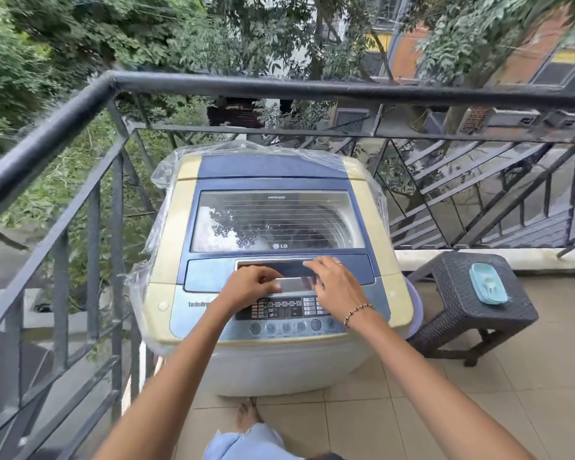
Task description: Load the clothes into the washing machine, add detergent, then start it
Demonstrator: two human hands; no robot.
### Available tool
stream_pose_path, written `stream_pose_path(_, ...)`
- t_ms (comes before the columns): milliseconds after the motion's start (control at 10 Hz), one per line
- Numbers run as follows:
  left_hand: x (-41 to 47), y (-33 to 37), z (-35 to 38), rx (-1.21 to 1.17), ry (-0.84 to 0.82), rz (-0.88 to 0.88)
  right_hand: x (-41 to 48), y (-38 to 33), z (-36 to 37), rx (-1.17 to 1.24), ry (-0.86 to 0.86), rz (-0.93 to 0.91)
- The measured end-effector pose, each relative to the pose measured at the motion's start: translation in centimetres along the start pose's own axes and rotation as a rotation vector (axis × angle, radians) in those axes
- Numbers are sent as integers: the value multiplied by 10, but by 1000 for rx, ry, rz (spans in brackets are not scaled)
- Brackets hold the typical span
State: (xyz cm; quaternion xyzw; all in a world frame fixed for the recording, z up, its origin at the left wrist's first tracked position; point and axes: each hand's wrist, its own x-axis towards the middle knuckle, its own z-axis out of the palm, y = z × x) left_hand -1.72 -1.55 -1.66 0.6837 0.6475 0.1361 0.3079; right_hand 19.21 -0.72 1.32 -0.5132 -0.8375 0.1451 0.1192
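**Knee point(246, 441) to lid: both hands at the washer's handle**

Pale-blue trouser cloth covers the knee at the bottom edge, and a bare foot point(246, 415) stands on the tiled floor point(478, 393) just beyond it. Two bare forearms reach forward from either side.

At their ends, the left hand point(249, 283) has its fingers curled, and its thumb and forefinger pinch the left end of the silvery lid handle point(296, 284). The right hand point(336, 283) arches over the dark recess behind the handle, with its fingertips near the recess's far edge and its thumb by the handle's right end. Whether it actually grips cannot be told. It wears a ring point(338, 262), and a beaded bracelet point(357, 312) circles the wrist.

Under the wrists lies the control panel point(283, 308), with a row of round buttons point(286, 327) along its near edge. Beyond the hands, the lid window point(276, 220) lies flat and closed, reflecting leaves and sky.

All of this belongs to the washing machine point(166, 247), a blue-and-cream top-loader. It stands on the tiles in the balcony corner, close against the black railing point(213, 83), and clear plastic wrap point(160, 180) is bunched around its back and sides.

To its right, a dark woven stool point(452, 293) carries a teal soap dish point(488, 283). A lavender tub point(416, 313) shows between the machine and the stool.
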Motion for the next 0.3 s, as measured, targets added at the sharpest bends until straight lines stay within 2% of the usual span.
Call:
stream_pose_path(100, 2, -3, 0, -2, -8, 9, 17, -6, -1, -26, 24, -21)
stream_pose_path(200, 9, -4, -6, -172, 1, 28, 39, -11, -4, 6, 84, 0)
stream_pose_path(300, 27, -5, -22, -444, 158, 36, 60, -18, -7, -1, 104, 24)
